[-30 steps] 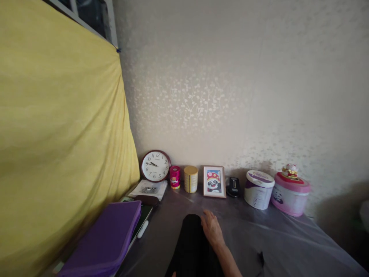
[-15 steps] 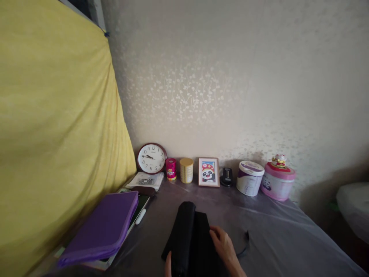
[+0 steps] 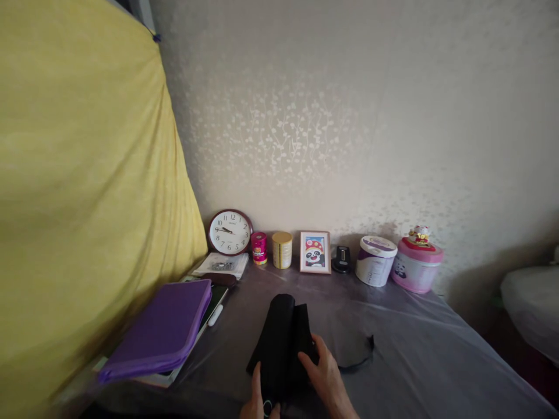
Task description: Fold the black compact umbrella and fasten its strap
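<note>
A black rolled cloth bundle (image 3: 278,337) lies lengthwise before me on the table, with a loose flap (image 3: 301,323) along its right side. A thin dark strap (image 3: 356,366) trails from it to the right. My left hand (image 3: 255,398) grips the near left end, a finger stretched along its side; part of this hand is cut off by the lower edge. Beside it, a dark round end with a pale ring shows. My right hand (image 3: 325,372) pinches the flap between thumb and fingers. Whatever is inside the roll is hidden.
Left lie a purple folder (image 3: 159,329), a white pen-like object (image 3: 215,315) and a dark case (image 3: 220,279). Along the wall stand a clock (image 3: 230,233), pink tin (image 3: 259,249), yellow-lidded tin (image 3: 282,251), panda picture frame (image 3: 315,253), black device (image 3: 342,260) and two tubs (image 3: 375,265).
My right hand has shifted slightly left, its thumb now over the flap, which is folded closer to the roll. More of my left hand shows. The view has tilted slightly down.
</note>
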The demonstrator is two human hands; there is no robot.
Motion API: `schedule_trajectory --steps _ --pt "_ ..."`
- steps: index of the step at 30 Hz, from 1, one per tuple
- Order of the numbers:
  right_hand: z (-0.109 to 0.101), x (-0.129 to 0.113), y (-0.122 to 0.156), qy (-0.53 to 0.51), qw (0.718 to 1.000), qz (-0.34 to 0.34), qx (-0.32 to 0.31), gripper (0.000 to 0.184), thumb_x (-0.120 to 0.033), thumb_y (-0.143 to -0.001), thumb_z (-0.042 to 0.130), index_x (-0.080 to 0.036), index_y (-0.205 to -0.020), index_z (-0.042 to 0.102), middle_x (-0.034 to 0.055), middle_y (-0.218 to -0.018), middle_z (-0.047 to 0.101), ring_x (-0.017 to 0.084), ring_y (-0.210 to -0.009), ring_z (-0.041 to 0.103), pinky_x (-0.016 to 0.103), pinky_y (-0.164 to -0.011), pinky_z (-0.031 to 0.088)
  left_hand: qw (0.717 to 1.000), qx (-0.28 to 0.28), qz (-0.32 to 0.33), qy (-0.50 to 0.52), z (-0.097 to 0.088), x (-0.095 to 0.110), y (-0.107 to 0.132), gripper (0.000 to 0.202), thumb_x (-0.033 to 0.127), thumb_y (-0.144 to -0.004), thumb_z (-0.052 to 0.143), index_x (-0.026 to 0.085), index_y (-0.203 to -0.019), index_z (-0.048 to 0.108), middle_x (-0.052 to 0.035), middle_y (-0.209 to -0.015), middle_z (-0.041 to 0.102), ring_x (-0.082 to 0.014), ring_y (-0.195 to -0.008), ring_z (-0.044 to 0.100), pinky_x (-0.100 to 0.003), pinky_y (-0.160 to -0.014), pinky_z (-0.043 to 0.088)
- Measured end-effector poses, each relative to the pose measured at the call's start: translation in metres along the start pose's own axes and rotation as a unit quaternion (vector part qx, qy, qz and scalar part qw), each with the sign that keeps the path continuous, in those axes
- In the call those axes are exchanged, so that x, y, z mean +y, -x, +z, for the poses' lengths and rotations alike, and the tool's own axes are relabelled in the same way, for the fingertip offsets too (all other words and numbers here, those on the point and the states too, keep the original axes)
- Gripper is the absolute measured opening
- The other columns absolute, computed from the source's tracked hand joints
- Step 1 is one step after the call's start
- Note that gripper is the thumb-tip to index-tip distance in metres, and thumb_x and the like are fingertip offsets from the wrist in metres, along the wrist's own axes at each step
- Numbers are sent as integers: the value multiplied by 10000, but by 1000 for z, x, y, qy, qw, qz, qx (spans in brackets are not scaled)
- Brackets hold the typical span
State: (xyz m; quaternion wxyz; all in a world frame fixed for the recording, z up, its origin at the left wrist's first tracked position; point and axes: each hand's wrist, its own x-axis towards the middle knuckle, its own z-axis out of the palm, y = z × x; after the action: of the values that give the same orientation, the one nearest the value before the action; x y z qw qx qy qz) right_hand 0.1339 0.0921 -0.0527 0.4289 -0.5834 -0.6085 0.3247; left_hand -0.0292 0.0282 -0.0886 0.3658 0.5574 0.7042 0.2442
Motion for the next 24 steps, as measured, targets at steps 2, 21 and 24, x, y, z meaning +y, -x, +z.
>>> schedule_trajectory --steps 2,21,24 --pt "3 -8 -1 -3 1000 3 -1 424 -321 -688 514 -137 -1068 558 97 -993 657 235 -934 610 309 -796 477 1000 3 26 15 1 -3 1 722 160 -803 413 -1 -1388 21 -148 -983 675 -179 -956 627 -218 -864 422" --pt "66 -63 -5 177 978 -85 -75 398 -162 -751 468 -110 -1142 529 116 -1034 639 222 -986 586 313 -836 437 991 -34 -7 128 -17 18 24 692 326 -853 370 157 -1390 -32 -186 -1164 560 -118 -431 586 -248 -454 447" --pt "70 -65 0 211 968 -105 -84 340 -151 -761 457 -137 -1082 565 99 -1002 642 205 -939 597 295 -806 440 994 -18 -4 108 -14 13 20 677 300 -850 391 127 -1384 12 -156 -1022 632 -111 -434 583 -220 -468 434"
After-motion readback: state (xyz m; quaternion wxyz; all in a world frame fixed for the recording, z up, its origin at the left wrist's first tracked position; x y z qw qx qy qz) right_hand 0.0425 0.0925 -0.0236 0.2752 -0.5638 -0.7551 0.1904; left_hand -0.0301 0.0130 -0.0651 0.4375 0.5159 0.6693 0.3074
